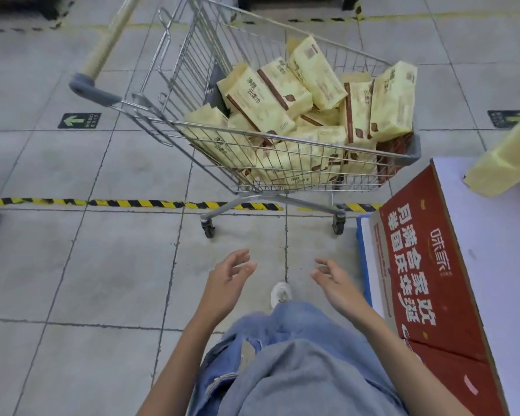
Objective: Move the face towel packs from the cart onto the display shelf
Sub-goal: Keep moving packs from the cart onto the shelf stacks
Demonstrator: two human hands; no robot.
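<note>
The left hand (228, 276) and right hand (335, 282) hover empty, fingers loosely apart, short of the cart (180, 70), seemingly poised to reach for the face towel packs (261, 97) heaped inside it.

shelf packs (505, 163) cropped at right edge — lower cart packs buried.

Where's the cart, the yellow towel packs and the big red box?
cart (93, 93), head view, on its grey handle corner.
face towel packs (392, 103), head view, on the front of one upright pack.
red box (427, 280), head view, on its printed red side.
</note>
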